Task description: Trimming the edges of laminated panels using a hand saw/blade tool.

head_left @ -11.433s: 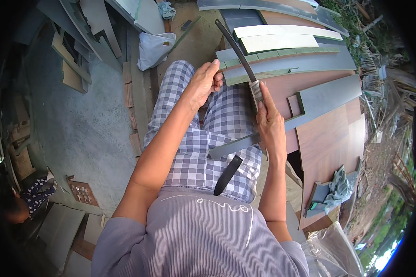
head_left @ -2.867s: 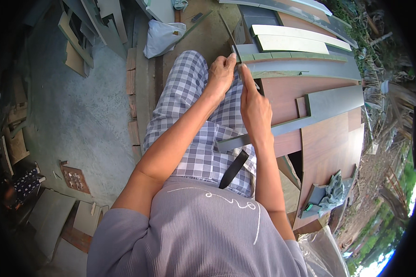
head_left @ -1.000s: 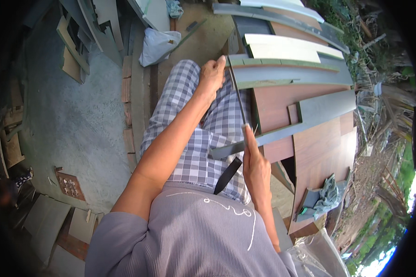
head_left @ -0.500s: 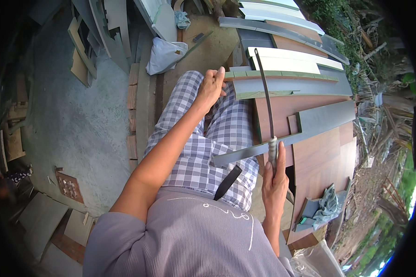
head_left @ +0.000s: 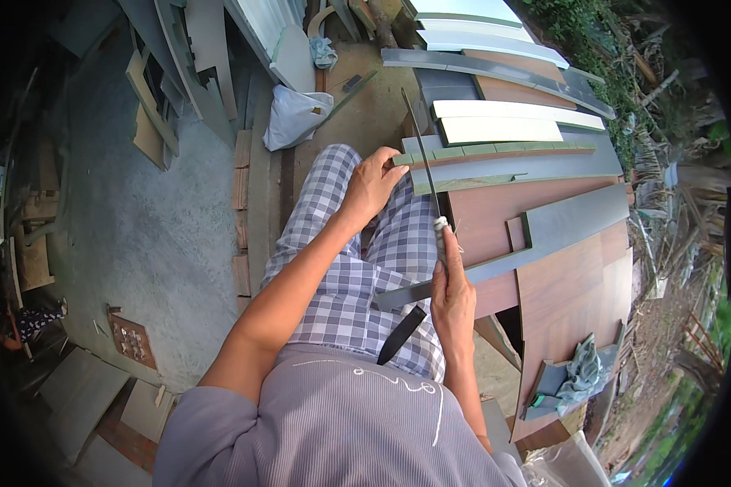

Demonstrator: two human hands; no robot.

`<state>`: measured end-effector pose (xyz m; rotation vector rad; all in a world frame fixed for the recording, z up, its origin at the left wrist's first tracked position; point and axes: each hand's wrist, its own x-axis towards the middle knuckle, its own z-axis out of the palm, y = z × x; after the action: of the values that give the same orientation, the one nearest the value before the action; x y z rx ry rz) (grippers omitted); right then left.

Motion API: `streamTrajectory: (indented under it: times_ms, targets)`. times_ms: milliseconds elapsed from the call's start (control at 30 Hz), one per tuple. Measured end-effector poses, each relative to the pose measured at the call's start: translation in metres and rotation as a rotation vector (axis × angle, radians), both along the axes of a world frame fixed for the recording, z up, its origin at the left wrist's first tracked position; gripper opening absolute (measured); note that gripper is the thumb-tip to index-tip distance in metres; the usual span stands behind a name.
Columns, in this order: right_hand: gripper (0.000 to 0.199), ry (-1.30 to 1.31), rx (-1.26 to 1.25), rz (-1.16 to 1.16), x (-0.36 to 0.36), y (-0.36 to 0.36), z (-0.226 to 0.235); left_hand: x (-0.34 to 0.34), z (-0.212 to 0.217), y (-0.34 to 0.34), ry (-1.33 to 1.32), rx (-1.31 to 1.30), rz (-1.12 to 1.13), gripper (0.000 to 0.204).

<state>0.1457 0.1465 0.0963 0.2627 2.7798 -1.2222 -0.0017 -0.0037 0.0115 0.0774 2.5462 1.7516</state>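
My left hand (head_left: pixel 371 189) is closed on the near end of a narrow green-edged wooden strip (head_left: pixel 503 151), which has evenly spaced cross lines along it. In my right hand (head_left: pixel 453 300) is the pale wrapped handle of a long thin blade (head_left: pixel 420 134), with the forefinger stretched along the handle. The blade points away from me and crosses above or against the strip close to my left hand; whether it touches cannot be told. Under the strip lies a grey board (head_left: pixel 544 169). A dark grey notched board (head_left: pixel 573 217) reaches over my lap.
White strips (head_left: pixel 503 128) and a long grey strip (head_left: pixel 495 65) lie on the brown panels (head_left: pixel 560 284). A crumpled cloth (head_left: pixel 581 373) rests at the right. Beyond my knees sits a white bag (head_left: pixel 296 118); upright board offcuts (head_left: pixel 211 57) lean at the far left.
My right hand and the blade have moved left, and the blade now crosses near the strip's end. My left hand still grips the strip. The whole view has shifted slightly.
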Motion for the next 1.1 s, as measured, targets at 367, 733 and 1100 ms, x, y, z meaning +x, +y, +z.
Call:
streamTrajectory:
  times_ms: [367, 733, 1100]
  targets:
    - [0.052, -0.154, -0.043, 0.003, -0.010, -0.003, -0.003, 0.004, -0.010, 0.000, -0.102, 0.169, 0.003, 0.032]
    - [0.053, -0.104, -0.116, -0.045, -0.009, -0.006, 0.000, 0.007, -0.004, 0.001, -0.193, 0.267, -0.009, 0.036]
    - [0.053, -0.118, -0.116, -0.008, -0.010, -0.007, -0.005, 0.007, -0.002, -0.002, -0.453, 0.381, 0.036, 0.051]
